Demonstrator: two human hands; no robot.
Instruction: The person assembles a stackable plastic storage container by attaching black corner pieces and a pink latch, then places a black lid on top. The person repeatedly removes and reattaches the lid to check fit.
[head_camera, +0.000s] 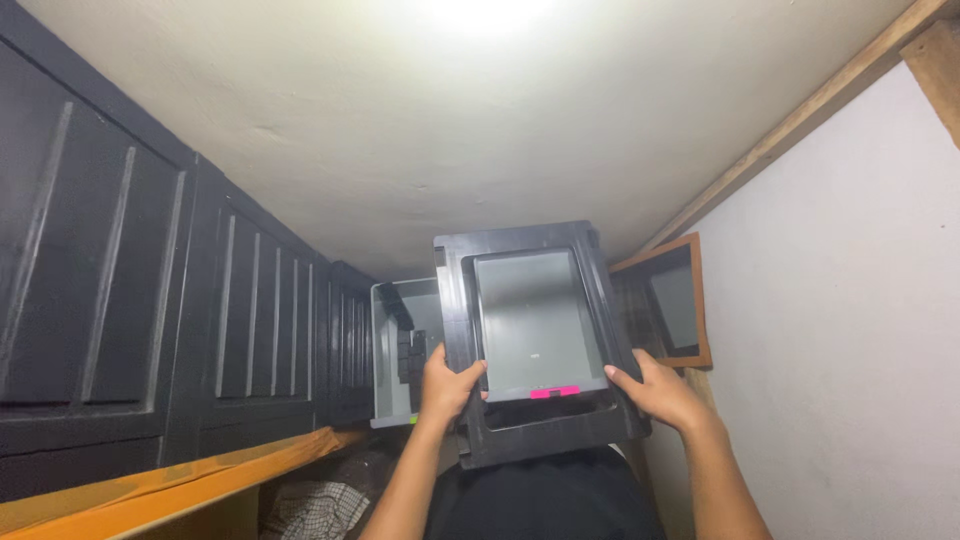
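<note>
I hold a black plastic tray-like frame (540, 250) up toward the ceiling, with a grey flat panel (535, 320) set in its middle and a pink strip (555, 392) at the panel's lower edge. My left hand (447, 385) grips the frame's left side near the bottom. My right hand (660, 390) grips its right side. Both arms reach upward from the bottom of the view.
Black panelled cabinet doors (150, 290) run along the left above an orange shelf edge (170, 485). A grey open bin (395, 350) sits behind the frame. A wood-framed panel (675, 300) leans on the white wall at right. Checked cloth (315, 505) lies below.
</note>
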